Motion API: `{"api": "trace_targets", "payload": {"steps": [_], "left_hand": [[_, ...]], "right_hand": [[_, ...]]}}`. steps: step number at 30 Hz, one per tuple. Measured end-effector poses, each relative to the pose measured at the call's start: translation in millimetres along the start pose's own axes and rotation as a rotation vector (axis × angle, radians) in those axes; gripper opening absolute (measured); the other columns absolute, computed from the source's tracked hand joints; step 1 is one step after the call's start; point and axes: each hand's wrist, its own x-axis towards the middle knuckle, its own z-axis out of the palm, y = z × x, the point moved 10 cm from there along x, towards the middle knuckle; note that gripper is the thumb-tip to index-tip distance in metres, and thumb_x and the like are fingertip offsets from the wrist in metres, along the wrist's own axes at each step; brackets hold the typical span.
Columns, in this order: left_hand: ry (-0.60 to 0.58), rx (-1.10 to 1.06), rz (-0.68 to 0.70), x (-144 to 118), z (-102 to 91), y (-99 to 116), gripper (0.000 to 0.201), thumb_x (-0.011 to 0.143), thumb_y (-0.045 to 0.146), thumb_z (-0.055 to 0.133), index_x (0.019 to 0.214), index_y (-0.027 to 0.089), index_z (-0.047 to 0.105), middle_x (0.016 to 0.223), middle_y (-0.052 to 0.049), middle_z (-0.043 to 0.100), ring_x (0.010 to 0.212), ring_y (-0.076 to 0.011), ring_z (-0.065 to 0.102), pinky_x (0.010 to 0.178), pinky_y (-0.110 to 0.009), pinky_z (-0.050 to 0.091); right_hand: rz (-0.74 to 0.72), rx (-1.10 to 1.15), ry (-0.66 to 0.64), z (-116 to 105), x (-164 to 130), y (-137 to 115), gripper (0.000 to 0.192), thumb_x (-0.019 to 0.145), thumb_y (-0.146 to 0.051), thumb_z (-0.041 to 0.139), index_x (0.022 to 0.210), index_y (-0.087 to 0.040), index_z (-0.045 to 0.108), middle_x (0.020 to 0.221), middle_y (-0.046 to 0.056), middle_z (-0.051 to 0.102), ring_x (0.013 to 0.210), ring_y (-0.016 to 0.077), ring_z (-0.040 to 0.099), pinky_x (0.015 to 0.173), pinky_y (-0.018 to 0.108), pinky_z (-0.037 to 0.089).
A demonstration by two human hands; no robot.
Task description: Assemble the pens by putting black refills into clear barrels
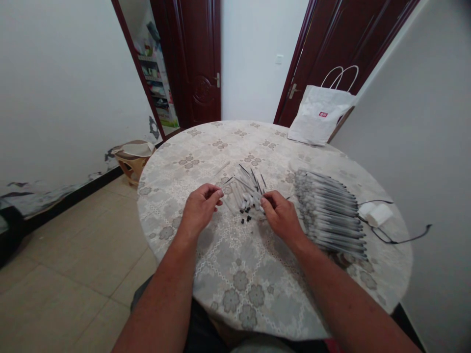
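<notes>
Landmark: the loose heap of thin grey-white pen tubes (245, 193) in the middle of the round table with a floral cloth (239, 279).
Left hand: the left hand (198, 208) is just left of the heap, its fingers curled shut; it seems to pinch one thin tube, but this part is too small to be sure.
Right hand: the right hand (281, 215) is just right of the heap, fingertips closed on the tube ends there.
Small parts: tiny black caps (246, 214) lie on the cloth at the near edge of the heap, between the hands.
Sorted row: a long row of grey pens (331, 213) lies right of the heap.
Risk: I think the caps may roll away or scatter if a hand brushes the heap; a wrist may also disturb the row.
</notes>
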Motion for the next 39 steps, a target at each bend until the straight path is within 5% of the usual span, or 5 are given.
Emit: {"api": "trace_targets", "payload": {"steps": [9,20,26,32,39], "left_hand": [[-0.180,0.693,0.286,-10.9,61.2,1.7,0.022,0.086,0.021,0.067,0.107,0.023,0.074,0.105,-0.008,0.072,0.101,-0.0249,0.065,0.095,-0.036,0.046],[-0.329,1.101,0.394,-13.6,101.3,-18.0,0.029,0.093,0.034,0.060,0.118,0.022,0.067,0.109,-0.011,0.064,0.105,-0.0271,0.063,0.086,-0.034,0.048],[-0.244,0.822,0.356,-13.7,85.4,-4.7,0.024,0.088,0.020,0.056,0.108,0.017,0.069,0.100,-0.011,0.070,0.094,-0.0250,0.065,0.087,-0.035,0.047],[-0.059,0.080,-0.053,0.3,38.4,-20.7,0.019,0.085,0.031,0.063,0.091,0.016,0.074,0.080,-0.006,0.070,0.064,-0.0157,0.059,0.060,-0.027,0.044],[-0.063,-0.609,-0.313,-2.6,35.7,-33.9,0.033,0.077,0.026,0.078,0.104,0.014,0.064,0.101,-0.013,0.075,0.074,-0.0147,0.070,0.059,-0.023,0.053]], "right_hand": [[0.153,0.089,0.047,3.4,5.2,30.4,0.026,0.093,-0.042,0.055,0.092,-0.019,0.068,0.081,0.003,0.073,0.075,0.0187,0.064,0.072,0.028,0.043],[0.173,0.128,0.062,1.4,7.5,32.6,0.023,0.092,-0.040,0.055,0.090,-0.020,0.068,0.081,0.003,0.073,0.073,0.0179,0.064,0.071,0.028,0.044],[0.158,0.117,0.067,-0.6,7.2,31.5,0.026,0.093,-0.041,0.055,0.090,-0.020,0.068,0.081,0.003,0.073,0.074,0.0186,0.064,0.071,0.028,0.043],[0.120,0.130,0.020,5.7,4.1,23.6,0.025,0.093,-0.042,0.056,0.090,-0.020,0.068,0.078,0.002,0.071,0.071,0.0174,0.062,0.068,0.027,0.043],[0.078,0.168,-0.033,10.5,-0.1,11.0,0.025,0.093,-0.042,0.059,0.096,-0.020,0.069,0.080,0.002,0.071,0.068,0.0167,0.061,0.065,0.026,0.044]]}}
